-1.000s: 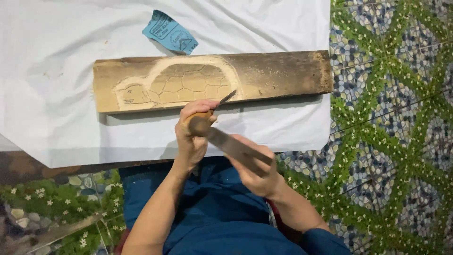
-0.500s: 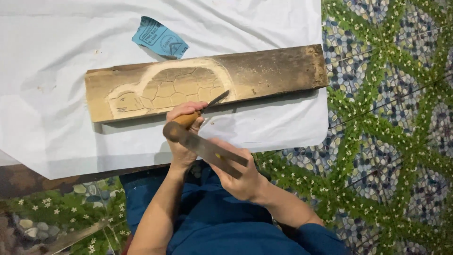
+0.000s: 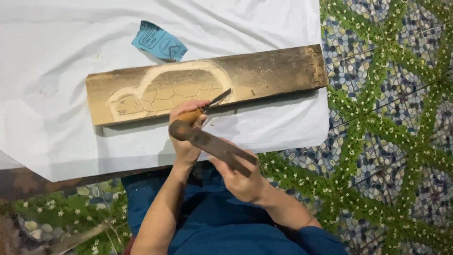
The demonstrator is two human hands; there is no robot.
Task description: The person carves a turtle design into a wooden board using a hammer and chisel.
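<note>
I look down on a white sheet [image 3: 56,137] spread over my table, filling the view from nine o'clock up past twelve. Its edge hangs just short of a dark strip of table [image 3: 19,189] at eight o'clock. The floor [image 3: 391,118] runs from one o'clock down to five: pebble-patterned tiles in blue, grey and brown, crossed by green bands dotted with small white flowers. The same pattern shows again at seven o'clock. The light is soft and even, with faint creases showing on the sheet.
</note>
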